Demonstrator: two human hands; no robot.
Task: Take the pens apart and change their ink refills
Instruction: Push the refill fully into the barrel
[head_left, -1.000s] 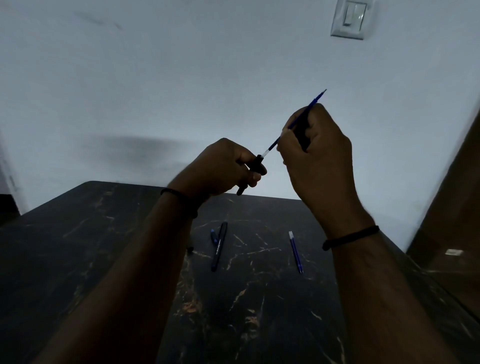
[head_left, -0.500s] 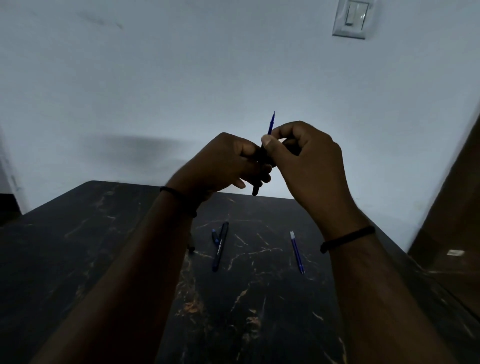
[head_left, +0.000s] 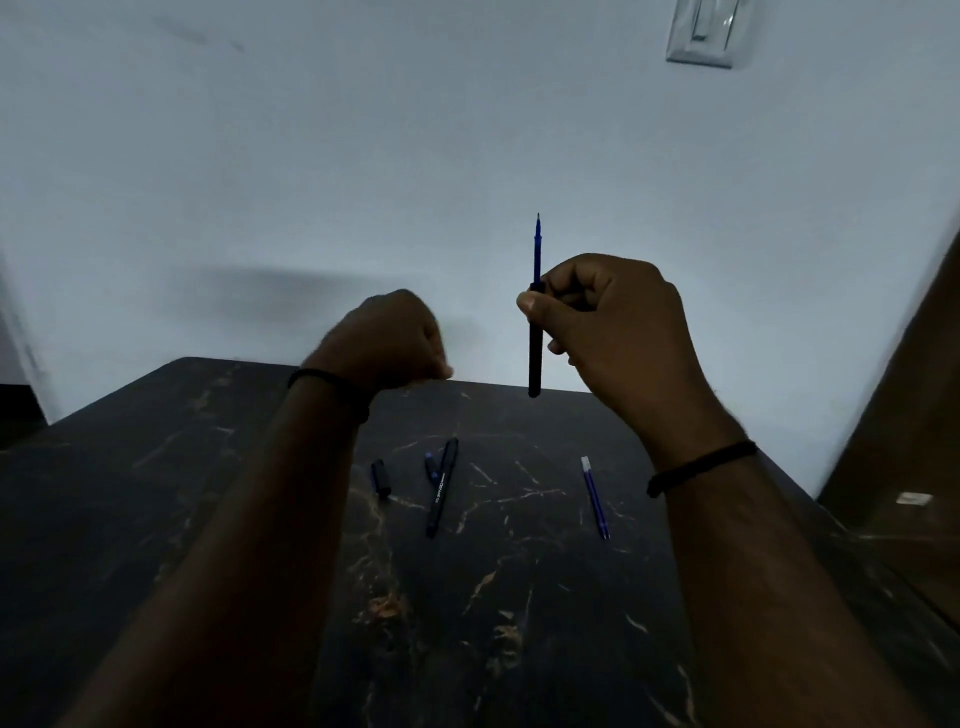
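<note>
- Head view: the right hand pinches a black barrel between thumb and curled fingers and holds it upright above the far edge of the tabletop; held this way, gravity likely helps the refill slide in
- A blue refill stands out of the barrel's top, tip pointing up; judged from that, it is only partly seated and the front piece is not yet on
- The left hand hangs to the left of the barrel, apart from it, fingers curled under; it is blurred, and whether it holds a small part I cannot tell
- On the tabletop lies a whole black pen, angled, with a short blue-tipped piece touching its left side; probably waiting its turn
- A short black piece, perhaps a cap or grip section, lies just left of those, within easy reach of the left hand
- A loose blue refill with a white end lies well to the right, apart from the rest; whether it is spent or new I cannot tell
</note>
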